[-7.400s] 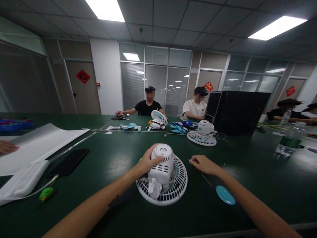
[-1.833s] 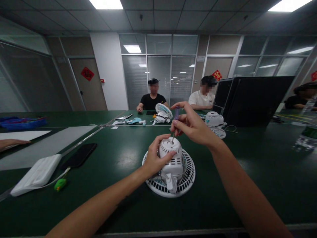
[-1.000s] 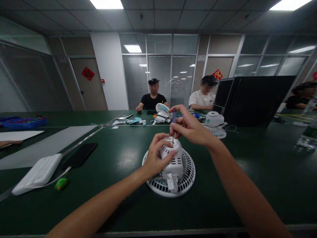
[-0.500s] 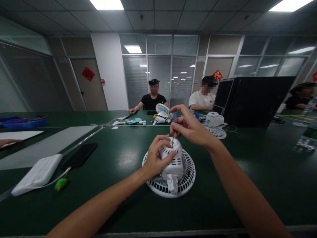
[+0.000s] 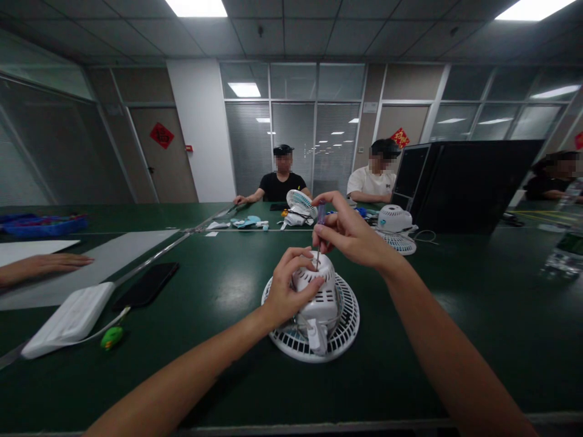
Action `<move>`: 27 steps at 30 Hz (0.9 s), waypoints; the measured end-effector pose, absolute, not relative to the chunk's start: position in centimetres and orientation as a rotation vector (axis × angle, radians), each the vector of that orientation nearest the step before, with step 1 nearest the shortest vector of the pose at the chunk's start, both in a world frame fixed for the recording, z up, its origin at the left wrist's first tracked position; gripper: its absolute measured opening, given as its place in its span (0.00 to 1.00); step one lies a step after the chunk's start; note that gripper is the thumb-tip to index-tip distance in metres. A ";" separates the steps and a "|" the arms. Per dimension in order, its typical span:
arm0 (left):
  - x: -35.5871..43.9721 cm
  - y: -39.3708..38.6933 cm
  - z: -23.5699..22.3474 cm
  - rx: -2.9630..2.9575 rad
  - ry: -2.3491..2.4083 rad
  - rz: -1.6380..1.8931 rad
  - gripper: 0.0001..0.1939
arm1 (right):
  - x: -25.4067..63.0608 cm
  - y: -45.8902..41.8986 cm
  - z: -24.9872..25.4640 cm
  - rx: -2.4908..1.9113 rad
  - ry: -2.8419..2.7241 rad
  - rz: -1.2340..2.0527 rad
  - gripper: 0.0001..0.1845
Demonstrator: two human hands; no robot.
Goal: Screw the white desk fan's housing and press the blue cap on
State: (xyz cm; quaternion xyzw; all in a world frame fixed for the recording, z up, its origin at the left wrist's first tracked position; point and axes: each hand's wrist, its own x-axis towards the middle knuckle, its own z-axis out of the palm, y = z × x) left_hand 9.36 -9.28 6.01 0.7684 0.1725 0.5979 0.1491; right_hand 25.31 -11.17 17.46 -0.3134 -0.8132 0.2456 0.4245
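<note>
福 on door's red diamond [image 5: 162, 135], second red sign [image 5: 400, 138] unclear

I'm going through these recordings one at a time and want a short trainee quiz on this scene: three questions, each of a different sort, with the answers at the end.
1. True or false: the right hand holds the screwdriver by its purple handle.

2. Multiple choice: what do the fingers of the left hand rest on?
A) the black smartphone
B) the fan's white motor housing
C) the blue tray

3. Fill in the blank: the fan's round grille lies on the green table, ____ the motor housing (above or below).

Key: 1. True; 2. B; 3. below
</note>
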 end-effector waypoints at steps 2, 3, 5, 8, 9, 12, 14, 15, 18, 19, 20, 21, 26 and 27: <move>9.4 -9.3 6.0 2.210 0.495 1.717 0.05 | 25.3 -11.2 17.5 -0.784 -2.034 0.622 0.18; 9.4 -9.3 6.0 2.211 0.496 1.714 0.05 | 25.3 -11.2 17.5 -0.780 -2.034 0.628 0.18; 9.3 -9.3 6.0 2.213 0.509 1.707 0.05 | 25.3 -11.2 17.5 -0.770 -2.037 0.641 0.19; 9.3 -9.3 6.1 2.219 0.534 1.702 0.06 | 25.2 -11.1 17.4 -0.761 -2.043 0.644 0.18; 9.3 -9.4 6.1 2.219 0.537 1.703 0.06 | 25.2 -11.1 17.4 -0.762 -2.044 0.642 0.18; 9.4 -9.4 6.1 2.211 0.522 1.711 0.06 | 25.3 -11.1 17.3 -0.770 -2.047 0.624 0.18; 9.4 -9.4 6.1 2.202 0.518 1.713 0.06 | 25.3 -11.1 17.3 -0.780 -2.043 0.608 0.18; 9.4 -9.4 6.1 2.199 0.522 1.710 0.06 | 25.3 -11.0 17.3 -0.786 -2.042 0.603 0.18; 9.4 -9.3 6.0 2.192 0.526 1.708 0.07 | 25.3 -11.0 17.3 -0.797 -2.039 0.597 0.18; 9.4 -9.3 6.0 2.194 0.520 1.709 0.06 | 25.3 -11.0 17.3 -0.799 -2.039 0.597 0.18; 9.4 -9.3 6.0 2.199 0.512 1.709 0.06 | 25.3 -11.0 17.3 -0.801 -2.039 0.596 0.18; 9.4 -9.3 6.0 2.205 0.504 1.709 0.06 | 25.3 -11.0 17.3 -0.806 -2.038 0.593 0.18; 9.3 -9.3 6.0 2.214 0.500 1.702 0.05 | 25.2 -10.9 17.2 -0.847 -2.016 0.590 0.19; 9.3 -9.3 6.0 2.215 0.505 1.701 0.05 | 25.1 -10.9 17.2 -0.850 -2.015 0.596 0.19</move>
